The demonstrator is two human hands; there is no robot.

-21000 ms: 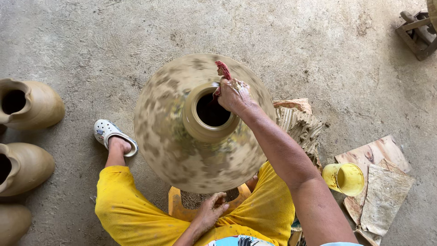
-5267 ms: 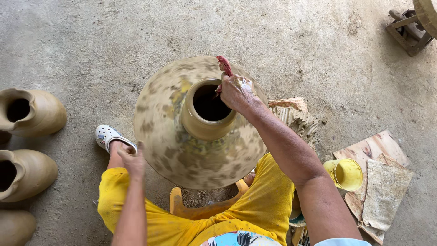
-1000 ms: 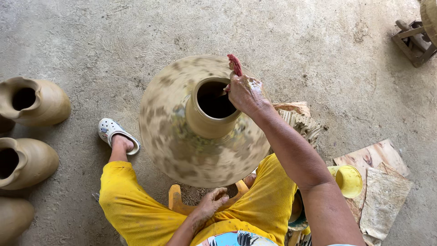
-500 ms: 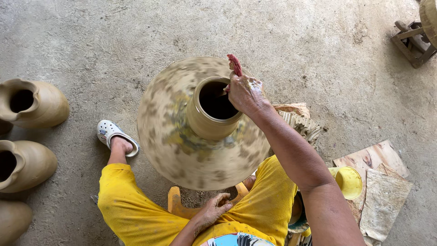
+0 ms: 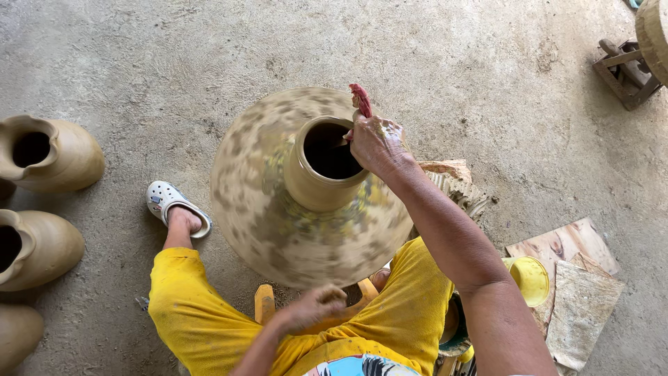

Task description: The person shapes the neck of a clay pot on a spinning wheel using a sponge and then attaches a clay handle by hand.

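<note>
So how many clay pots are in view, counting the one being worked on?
4: one big pot under the right hand, three finished pots at the left edge, top, middle, bottom. More may lie off frame.

The big clay pot (image 5: 306, 209) fills the middle, its wide shoulder blocking any straight reach down to the floor in front of the knees. To the left, three finished pots (image 5: 52, 153) crowd the edge, with bare concrete between them and the big pot. On the right, a yellow cup (image 5: 530, 280) and boards (image 5: 570, 292) take up the floor; beyond the pot the floor lies open.
</note>
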